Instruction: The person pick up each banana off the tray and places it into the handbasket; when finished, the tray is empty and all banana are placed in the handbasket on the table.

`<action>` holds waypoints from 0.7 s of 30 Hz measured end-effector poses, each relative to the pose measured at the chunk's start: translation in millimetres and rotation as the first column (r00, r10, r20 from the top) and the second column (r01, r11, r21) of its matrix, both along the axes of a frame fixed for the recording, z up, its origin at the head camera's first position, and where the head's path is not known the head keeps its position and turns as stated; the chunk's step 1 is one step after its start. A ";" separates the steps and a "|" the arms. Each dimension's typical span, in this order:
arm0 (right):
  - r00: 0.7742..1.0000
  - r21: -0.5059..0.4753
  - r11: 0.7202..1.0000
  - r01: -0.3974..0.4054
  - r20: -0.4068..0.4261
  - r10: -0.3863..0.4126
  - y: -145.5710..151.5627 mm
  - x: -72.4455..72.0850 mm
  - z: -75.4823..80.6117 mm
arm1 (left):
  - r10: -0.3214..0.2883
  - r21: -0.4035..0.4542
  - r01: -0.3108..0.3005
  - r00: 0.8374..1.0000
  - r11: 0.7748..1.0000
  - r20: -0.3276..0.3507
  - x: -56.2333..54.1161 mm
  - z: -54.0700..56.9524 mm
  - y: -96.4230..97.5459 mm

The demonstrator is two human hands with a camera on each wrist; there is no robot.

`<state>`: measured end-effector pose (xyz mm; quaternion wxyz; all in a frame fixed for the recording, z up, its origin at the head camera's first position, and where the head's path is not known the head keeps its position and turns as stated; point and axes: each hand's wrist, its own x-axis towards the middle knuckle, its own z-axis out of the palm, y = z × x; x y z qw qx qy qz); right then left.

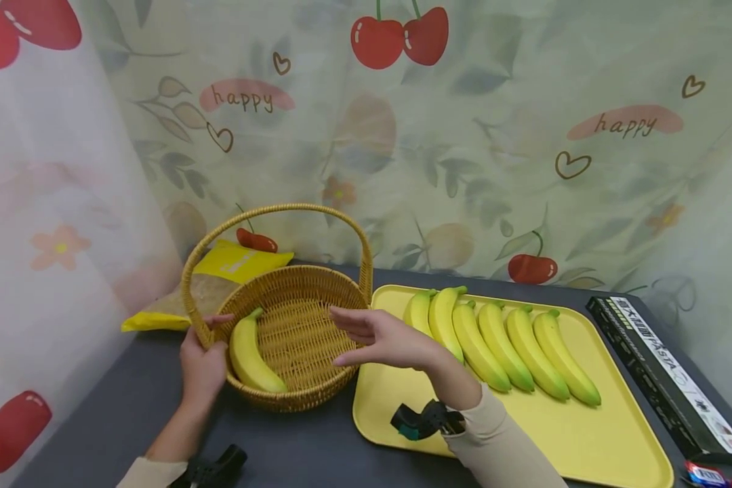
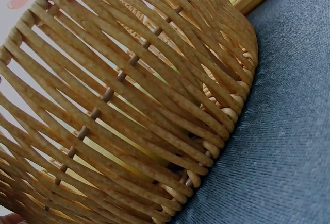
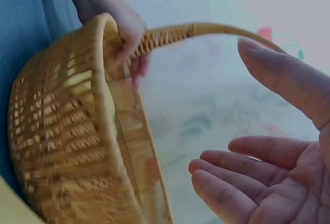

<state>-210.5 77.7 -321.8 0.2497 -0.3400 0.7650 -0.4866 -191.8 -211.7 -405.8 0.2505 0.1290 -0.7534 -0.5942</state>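
Note:
A round wicker basket (image 1: pixel 305 400) with a tall arched handle stands on the table, and one banana (image 1: pixel 250 352) lies inside along its left wall. My left hand (image 1: pixel 202 362) grips the basket at the left foot of the handle. In the left wrist view the woven side of the basket (image 2: pixel 113 95) fills most of the picture. My right hand (image 1: pixel 390 339) hovers by the basket's right rim, fingers extended, thumb apart, nothing held. The right wrist view shows its bare palm (image 3: pixel 289 198). Several bananas (image 1: pixel 503 346) lie in a row on a yellow tray (image 1: pixel 610 447).
Behind the basket lies a yellow bag (image 1: pixel 244 263) with a see-through front. A long black pasta box (image 1: pixel 665 379) borders the tray on the right. A small red and blue packet (image 1: pixel 704 473) sits at the lower right corner. A printed curtain (image 1: pixel 463 169) hangs behind the table.

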 end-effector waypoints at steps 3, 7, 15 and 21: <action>0.999 -0.043 0.998 0.035 0.003 -0.035 15.4 0.0 -2.5 | 0.005 0.001 -0.005 1.000 1.000 -0.005 0.0 0.6 0.6; 0.995 -0.081 0.992 0.094 -0.023 -0.096 32.0 -1.3 -7.5 | 0.009 0.009 -0.009 1.000 1.000 -0.003 0.3 1.3 1.3; 0.958 -0.133 0.950 0.284 0.002 -0.286 55.8 -11.2 -23.8 | 0.007 0.006 -0.007 1.000 1.000 -0.005 -0.2 1.6 1.6; 0.905 -0.145 0.895 0.421 0.007 -0.425 67.0 -24.8 -42.3 | 0.011 0.012 -0.011 1.000 1.000 -0.017 -0.8 0.6 1.4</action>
